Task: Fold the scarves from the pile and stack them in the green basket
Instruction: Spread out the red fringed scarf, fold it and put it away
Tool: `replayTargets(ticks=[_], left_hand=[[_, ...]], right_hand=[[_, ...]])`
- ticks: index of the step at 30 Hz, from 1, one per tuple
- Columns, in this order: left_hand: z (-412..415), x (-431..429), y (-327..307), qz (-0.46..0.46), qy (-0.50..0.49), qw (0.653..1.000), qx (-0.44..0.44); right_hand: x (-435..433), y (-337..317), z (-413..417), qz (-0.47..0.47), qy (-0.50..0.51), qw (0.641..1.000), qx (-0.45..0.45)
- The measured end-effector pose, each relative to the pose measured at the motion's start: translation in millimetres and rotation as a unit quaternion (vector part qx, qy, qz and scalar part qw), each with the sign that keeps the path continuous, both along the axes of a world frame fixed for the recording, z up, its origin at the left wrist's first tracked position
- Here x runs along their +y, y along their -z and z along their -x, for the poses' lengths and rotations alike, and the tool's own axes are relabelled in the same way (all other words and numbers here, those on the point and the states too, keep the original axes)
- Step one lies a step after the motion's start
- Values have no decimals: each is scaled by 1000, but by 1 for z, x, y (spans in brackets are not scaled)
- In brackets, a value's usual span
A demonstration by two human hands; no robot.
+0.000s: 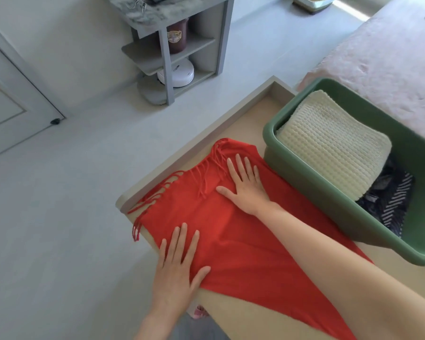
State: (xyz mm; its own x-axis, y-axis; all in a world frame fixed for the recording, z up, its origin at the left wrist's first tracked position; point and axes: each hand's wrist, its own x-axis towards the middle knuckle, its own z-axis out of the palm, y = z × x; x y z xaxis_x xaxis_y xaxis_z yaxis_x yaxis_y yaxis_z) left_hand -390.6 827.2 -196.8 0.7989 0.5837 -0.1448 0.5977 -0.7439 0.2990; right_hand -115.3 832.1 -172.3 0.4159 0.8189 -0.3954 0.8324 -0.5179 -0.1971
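While red scarf (231,236) lies on table (233,132), left hand (179,263), right hand (245,186) press it, fingers straight.

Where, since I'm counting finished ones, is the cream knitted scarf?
In the head view, the cream knitted scarf lies folded inside the green basket on the right, partly over a dark striped cloth.

My red scarf (231,231) lies flat, fringe at the far end. The basket (329,200) beside it holds a white scarf (329,148) and a striped scarf (390,200).

Rimmed table (207,133) bearing scarf (231,231), basket (329,207)
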Motion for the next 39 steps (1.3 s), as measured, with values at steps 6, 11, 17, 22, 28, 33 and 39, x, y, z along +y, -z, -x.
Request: replayTargets(ticks=[6,11,17,22,28,33,39], left_hand=[[18,30,-6,1,-7,1000,-20],[-6,28,-19,23,-9,996,-88],[-39,10,-20,24,17,995,-92],[-57,-28,-21,44,143,979,-137],[-66,-76,-16,137,225,948,-177],[-75,-92,-15,117,287,938,-155],[-81,-97,-10,105,284,940,-157]], right_hand=[[-11,-12,23,-80,-29,996,6],[-67,-27,52,-104,-20,994,21],[-159,-30,83,-73,76,993,52],[-246,-25,96,-123,196,971,57],[-311,-28,97,-160,232,959,-21],[-356,-25,103,-152,252,955,-30],[-380,-15,110,-153,322,933,-46]])
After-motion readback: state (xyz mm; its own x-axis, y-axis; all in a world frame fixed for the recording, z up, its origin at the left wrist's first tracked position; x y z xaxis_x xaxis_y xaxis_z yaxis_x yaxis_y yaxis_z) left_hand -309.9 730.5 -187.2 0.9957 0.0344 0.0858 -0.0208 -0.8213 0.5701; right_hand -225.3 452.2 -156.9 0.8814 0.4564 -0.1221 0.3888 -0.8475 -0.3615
